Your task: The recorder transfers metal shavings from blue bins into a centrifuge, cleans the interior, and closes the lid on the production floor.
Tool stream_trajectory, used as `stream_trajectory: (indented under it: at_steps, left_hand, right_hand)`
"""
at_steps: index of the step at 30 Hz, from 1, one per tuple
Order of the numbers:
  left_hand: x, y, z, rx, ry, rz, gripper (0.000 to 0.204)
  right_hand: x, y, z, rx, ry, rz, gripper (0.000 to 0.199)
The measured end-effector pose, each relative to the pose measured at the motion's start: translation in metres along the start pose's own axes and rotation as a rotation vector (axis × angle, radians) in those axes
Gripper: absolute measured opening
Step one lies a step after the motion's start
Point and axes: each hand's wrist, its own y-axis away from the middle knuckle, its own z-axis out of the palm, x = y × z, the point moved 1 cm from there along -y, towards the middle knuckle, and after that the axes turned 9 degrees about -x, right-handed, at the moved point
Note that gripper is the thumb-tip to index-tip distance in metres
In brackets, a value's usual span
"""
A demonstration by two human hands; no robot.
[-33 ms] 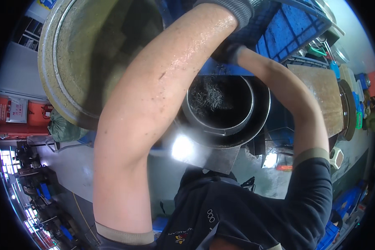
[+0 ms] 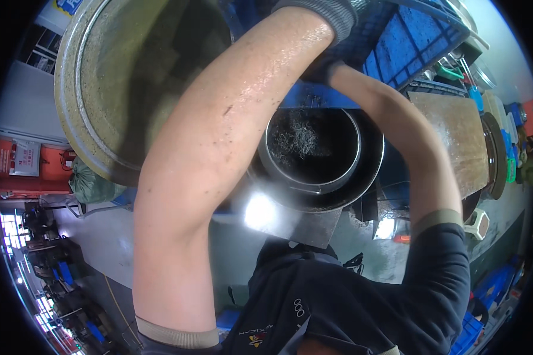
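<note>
My left arm reaches far forward across the view, and only the grey knitted glove cuff at its wrist shows; the fingers are out of sight. From the right, my right forearm stretches to a blue plastic crate. Its hand ends in dark shadow behind my left wrist, so its fingers and anything in them are hidden. Below the crate, close to my forearms, sits a round dark metal pot holding a tangle of fine metal shavings. The pot rests inside a wider dark round pan.
A large round yellowish disc-like drum with a raised rim fills the left. A brown board and a white stool stand to the right. A grey metal plate juts out beneath the pan. A green sack lies at left.
My right forearm has shifted slightly left and forward, and its glove cuff has gone from view behind my left wrist. My left arm has barely moved.
</note>
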Motion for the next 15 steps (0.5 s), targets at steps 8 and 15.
stream_trajectory:
  at_steps: [8,15]
  left_hand:
    - [0.017,-0.002,0.000,-0.003,0.037,0.042,0.033]
    - [0.034,-0.009,-0.009,0.019,0.057,0.073,0.034]
  right_hand:
    - [-0.004,0.034,0.063,-0.244,-0.067,0.006,0.036]
    - [0.056,0.054,0.027,0.034,0.008,0.026,0.032]
